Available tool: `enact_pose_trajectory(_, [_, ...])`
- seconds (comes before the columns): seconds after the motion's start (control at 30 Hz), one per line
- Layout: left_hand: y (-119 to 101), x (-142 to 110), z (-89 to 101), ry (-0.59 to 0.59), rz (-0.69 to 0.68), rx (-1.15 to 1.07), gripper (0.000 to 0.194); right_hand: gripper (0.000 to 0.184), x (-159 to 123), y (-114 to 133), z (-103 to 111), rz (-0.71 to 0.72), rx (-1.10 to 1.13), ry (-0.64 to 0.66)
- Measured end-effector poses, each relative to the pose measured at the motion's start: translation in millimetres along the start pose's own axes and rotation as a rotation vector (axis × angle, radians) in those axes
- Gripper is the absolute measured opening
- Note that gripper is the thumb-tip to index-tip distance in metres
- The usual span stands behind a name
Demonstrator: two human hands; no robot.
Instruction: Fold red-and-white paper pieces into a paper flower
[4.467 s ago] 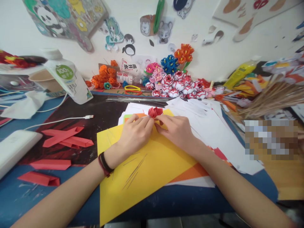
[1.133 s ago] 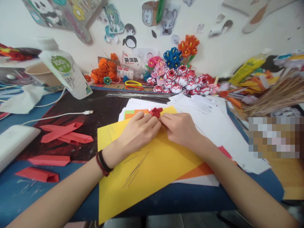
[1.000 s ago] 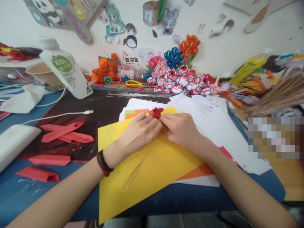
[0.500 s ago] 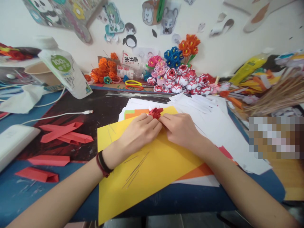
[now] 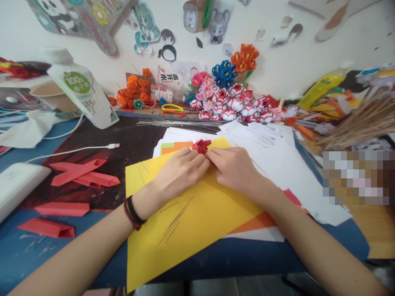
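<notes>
Between my fingertips is a small folded red paper piece (image 5: 201,146), shaped somewhat like a flower. My left hand (image 5: 182,167) pinches it from the left, and my right hand (image 5: 232,166) pinches it from the right; the backs of both hands hide the fingertips in part. Beneath them lies a yellow sheet of paper (image 5: 197,230) with several thin wires (image 5: 175,220) on it. Off to the left, folded red paper strips (image 5: 84,172) lie crossed on a dark mat, with two more red strips (image 5: 61,209) nearer to me.
White paper sheets (image 5: 277,172) spread to the right. Red-and-white paper flowers (image 5: 237,102), scissors (image 5: 173,109) and a bundle of wires (image 5: 179,123) lie toward the wall. A white bottle (image 5: 82,90), a cable (image 5: 74,153) and a white power bank (image 5: 23,185) are at the left.
Both hands keep the same pinch on the red paper piece. The whole view has shifted very slightly; nothing else visibly moved.
</notes>
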State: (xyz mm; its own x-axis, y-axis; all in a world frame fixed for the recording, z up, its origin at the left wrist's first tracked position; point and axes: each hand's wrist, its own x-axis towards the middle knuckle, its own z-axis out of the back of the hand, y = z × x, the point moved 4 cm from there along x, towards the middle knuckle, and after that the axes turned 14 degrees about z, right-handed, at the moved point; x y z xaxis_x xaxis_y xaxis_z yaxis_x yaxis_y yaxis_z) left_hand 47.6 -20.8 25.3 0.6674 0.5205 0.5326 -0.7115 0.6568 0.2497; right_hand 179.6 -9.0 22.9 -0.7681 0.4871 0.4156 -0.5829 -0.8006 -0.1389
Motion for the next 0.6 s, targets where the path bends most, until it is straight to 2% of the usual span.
enact_pose_trajectory(0.6, [1.2, -0.2, -0.8, 0.009, 0.020, -0.027, 0.030, 0.015, 0.0, 0.2, -0.9, -0.017, 0.010, 0.036])
